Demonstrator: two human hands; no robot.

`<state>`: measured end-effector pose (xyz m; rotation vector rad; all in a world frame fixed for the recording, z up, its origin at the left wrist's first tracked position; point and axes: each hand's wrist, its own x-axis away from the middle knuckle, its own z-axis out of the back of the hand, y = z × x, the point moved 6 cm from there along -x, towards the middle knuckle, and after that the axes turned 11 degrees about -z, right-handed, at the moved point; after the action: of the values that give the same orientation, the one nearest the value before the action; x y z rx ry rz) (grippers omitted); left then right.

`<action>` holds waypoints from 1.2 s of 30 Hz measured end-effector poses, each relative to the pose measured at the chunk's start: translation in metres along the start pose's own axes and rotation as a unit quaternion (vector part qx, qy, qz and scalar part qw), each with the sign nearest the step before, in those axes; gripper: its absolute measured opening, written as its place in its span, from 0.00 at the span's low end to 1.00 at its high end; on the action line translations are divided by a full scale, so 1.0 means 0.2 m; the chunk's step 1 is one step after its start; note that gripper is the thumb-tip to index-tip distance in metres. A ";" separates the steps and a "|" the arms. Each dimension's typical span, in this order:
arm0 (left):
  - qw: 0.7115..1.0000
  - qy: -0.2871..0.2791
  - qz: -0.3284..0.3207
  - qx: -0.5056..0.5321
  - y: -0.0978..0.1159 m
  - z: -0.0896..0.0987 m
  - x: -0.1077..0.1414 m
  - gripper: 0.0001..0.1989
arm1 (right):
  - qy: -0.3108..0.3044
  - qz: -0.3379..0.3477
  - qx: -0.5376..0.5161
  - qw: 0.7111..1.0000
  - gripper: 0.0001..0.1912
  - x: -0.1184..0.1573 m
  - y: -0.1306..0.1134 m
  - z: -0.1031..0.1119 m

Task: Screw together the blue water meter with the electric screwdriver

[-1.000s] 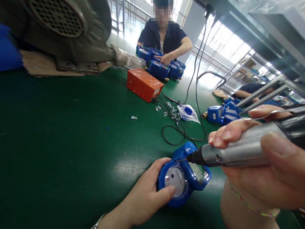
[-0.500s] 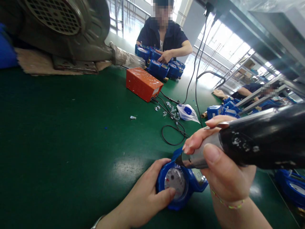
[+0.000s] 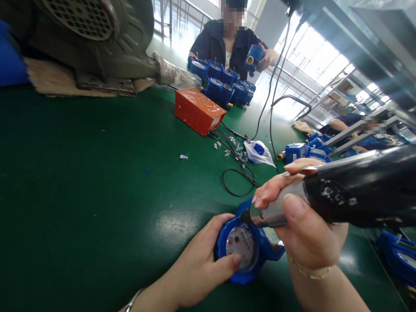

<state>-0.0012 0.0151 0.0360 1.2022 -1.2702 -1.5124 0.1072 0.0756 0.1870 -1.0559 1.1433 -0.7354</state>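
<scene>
My right hand [image 3: 312,234], wrapped around the black-and-silver cylindrical power tool [image 3: 364,186], has lowered its tip onto the round-faced blue plastic meter [image 3: 241,245], so the two now seem engaged. On the green tabletop [image 3: 97,186], my left hand [image 3: 199,262] clasps the meter's edge.

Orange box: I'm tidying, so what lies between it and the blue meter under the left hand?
The head view shows black cable and small clear scraps between the orange box and blue meter.

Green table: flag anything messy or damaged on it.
Small clear scraps lie scattered near the white bag, with one apart to their left, like loose litter. The orange box has whitish marks on top, perhaps scuffs.
</scene>
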 end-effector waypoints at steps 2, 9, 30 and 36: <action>1.000 0.001 -0.001 -0.005 0.00 0.00 0.00 0.29 | 0.006 0.005 0.006 1.000 0.16 0.00 0.00 0.00; 1.000 0.002 -0.001 0.008 0.00 0.00 -0.01 0.29 | 0.002 0.003 0.034 0.999 0.16 0.00 -0.01 0.00; 1.000 0.002 -0.010 0.013 0.00 -0.01 0.00 0.28 | -0.073 -0.031 -0.068 0.995 0.14 -0.04 0.00 -0.03; 1.000 0.000 -0.006 0.002 0.00 -0.01 -0.01 0.28 | -0.068 -0.033 -0.087 0.993 0.14 -0.04 0.00 -0.04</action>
<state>0.0005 0.0162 0.0355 1.2140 -1.2689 -1.5186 0.0965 0.0803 0.1902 -1.2760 1.0725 -0.6125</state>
